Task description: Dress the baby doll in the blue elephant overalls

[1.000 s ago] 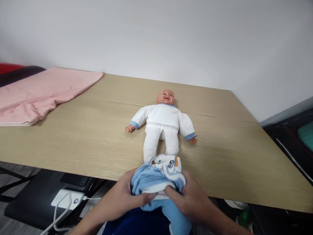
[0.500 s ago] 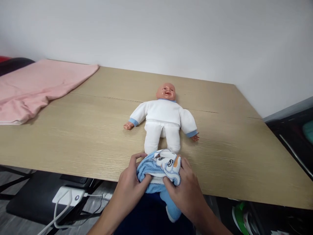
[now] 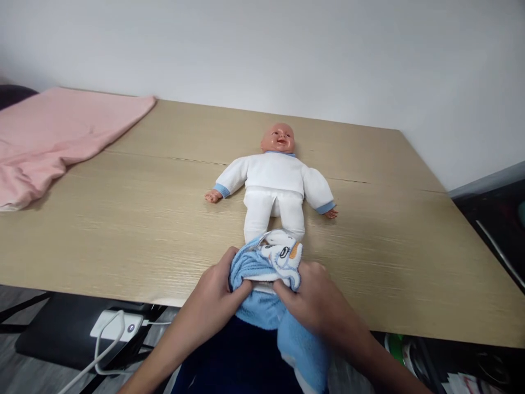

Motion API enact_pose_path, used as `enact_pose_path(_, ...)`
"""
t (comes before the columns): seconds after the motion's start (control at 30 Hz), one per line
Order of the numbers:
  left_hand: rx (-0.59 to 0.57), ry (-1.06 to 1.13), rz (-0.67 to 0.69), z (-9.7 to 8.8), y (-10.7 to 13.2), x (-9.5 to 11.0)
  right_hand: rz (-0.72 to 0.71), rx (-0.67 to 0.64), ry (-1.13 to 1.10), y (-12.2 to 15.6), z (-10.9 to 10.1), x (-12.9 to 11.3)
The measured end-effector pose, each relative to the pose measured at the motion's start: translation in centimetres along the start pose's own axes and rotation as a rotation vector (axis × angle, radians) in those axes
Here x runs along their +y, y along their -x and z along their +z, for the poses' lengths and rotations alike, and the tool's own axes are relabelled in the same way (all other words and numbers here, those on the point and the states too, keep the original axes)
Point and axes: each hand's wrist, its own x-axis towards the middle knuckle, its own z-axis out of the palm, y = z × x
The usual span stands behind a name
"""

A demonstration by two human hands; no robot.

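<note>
A baby doll (image 3: 275, 174) in a white top with blue cuffs and white trousers lies face up on the wooden table (image 3: 135, 230), its arms spread. At its feet, over the table's front edge, is a bunched blue and white terry garment (image 3: 262, 306) with an embroidered cartoon face. My left hand (image 3: 219, 287) pinches the left side of the gathered cloth, thumb inside the opening. The right side is gripped by my right hand (image 3: 314, 293), thumb also at the opening. Cloth covers the doll's feet. A blue and white part hangs below my right hand.
A pink blanket (image 3: 82, 128) lies on the table's left end. Below the front edge, a black seat (image 3: 53, 334) carries a white power bank (image 3: 117, 323) with a white cable. Dark items stand beyond the table's right edge. A white wall rises behind.
Both hands have moved slightly forward with the garment, up against the doll's feet. More of the blue cloth now hangs down below my right hand. The view has shifted a little.
</note>
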Motion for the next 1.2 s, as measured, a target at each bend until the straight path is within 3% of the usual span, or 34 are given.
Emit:
enact_pose_path(0.07,-0.070,-0.031,-0.054,-0.2,0.6,-0.3,-0.030,-0.114,0.004,0.3,-0.3,-0.5)
enact_pose_path(0.17,-0.094,-0.165,-0.075,0.0,1.0,-1.2,-0.040,-0.139,0.030,0.6,0.2,-0.9)
enact_pose_path(0.33,-0.028,-0.299,0.065,1.6,0.6,-2.5,0.000,-0.121,0.249,1.0,2.0,-1.3)
enact_pose_path(0.5,0.089,-0.126,0.215,2.6,0.2,-3.1,-0.029,-0.121,0.291,1.2,2.6,-0.6)
enact_pose_path(0.7,0.080,0.279,0.176,2.4,-0.7,-3.6,-0.047,-0.027,-0.069,0.8,2.0,0.3)
enact_pose_path(0.8,0.139,0.322,0.228,2.0,-1.0,-4.0,-0.051,0.036,-0.213,0.5,2.0,0.5)
enact_pose_path(0.97,0.066,0.222,0.308,0.7,-1.6,-4.4,-0.098,0.133,-0.383,-0.8,2.0,1.0)
enact_pose_path(1.07,0.036,0.109,0.398,-1.0,-2.4,-4.0,-0.139,0.160,-0.371,-2.2,1.2,1.6)
enact_pose_path(1.2,-0.105,-0.023,0.502,-3.7,-4.0,-3.4,-0.290,0.089,-0.288,-4.6,-0.2,2.9)
